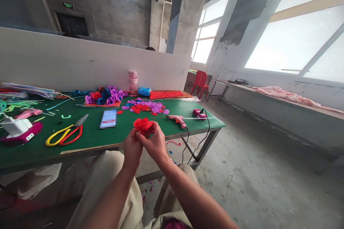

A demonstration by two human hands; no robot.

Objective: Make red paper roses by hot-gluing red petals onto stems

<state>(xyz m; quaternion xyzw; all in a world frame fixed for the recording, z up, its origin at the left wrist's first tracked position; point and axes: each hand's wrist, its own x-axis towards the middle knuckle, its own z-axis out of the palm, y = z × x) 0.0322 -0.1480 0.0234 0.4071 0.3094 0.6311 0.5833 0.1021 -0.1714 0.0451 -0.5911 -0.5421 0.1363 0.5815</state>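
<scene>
One layered, red, paper-like flower [142, 125], held by near edge of flat green tabletop [98, 137]; left hand [132, 147] pinching lower left, right hand [156, 142] pinching right side. Step: apparently shaping; next likely calls for light pressure.

Head-worn view, facing forward and down, near green table [94, 136]

Near bright windows [206, 48], a red chair [200, 80] stands on seemingly concrete floor [242, 171].

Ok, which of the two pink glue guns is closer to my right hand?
The right glue gun, just right of your right hand, with a pale stick behind it. The left glue gun lies beyond the scissors.
</scene>
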